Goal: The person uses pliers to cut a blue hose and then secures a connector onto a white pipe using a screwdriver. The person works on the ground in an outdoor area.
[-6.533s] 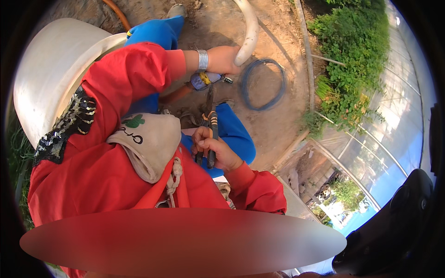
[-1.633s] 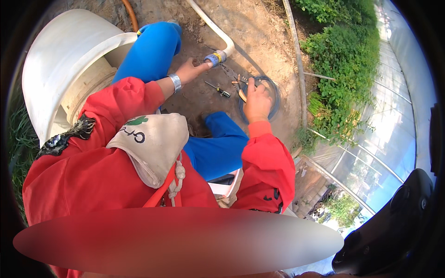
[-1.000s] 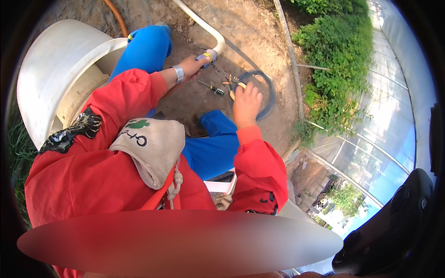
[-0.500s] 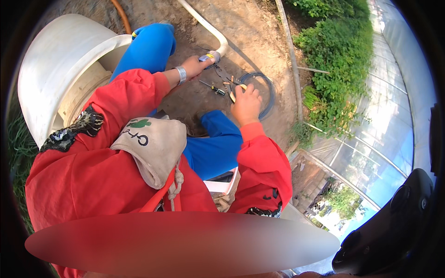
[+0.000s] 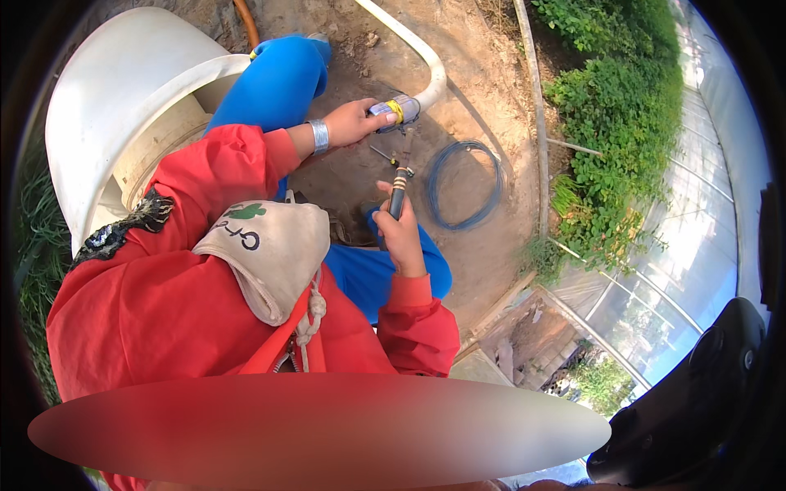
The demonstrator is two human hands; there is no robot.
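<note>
My left hand (image 5: 352,123) is closed around a greyish-purple fitting (image 5: 385,109) with a yellow band. The fitting sits at the end of a bent white hose (image 5: 438,78), and thin wire seems to circle the joint. My right hand (image 5: 401,233) grips a pair of pliers (image 5: 399,192), seen nearly edge-on, with dark handles banded in tan. Their jaws point up toward the fitting, a little below it; contact cannot be made out. Just left of the pliers a screwdriver (image 5: 381,154) lies on the soil, its handle partly hidden.
A coil of blue-grey wire (image 5: 430,192) lies on the ground to the right. A large white tub (image 5: 106,90) rests on its side at the left. Beyond a long pole (image 5: 536,106) grow green plants (image 5: 610,123), beside plastic sheeting (image 5: 704,180). An orange pipe (image 5: 246,20) lies at the top.
My right hand has picked the pliers up off the ground and drawn them closer, jaws upward. The left hand keeps its grip on the fitting. The whole view has shifted slightly.
</note>
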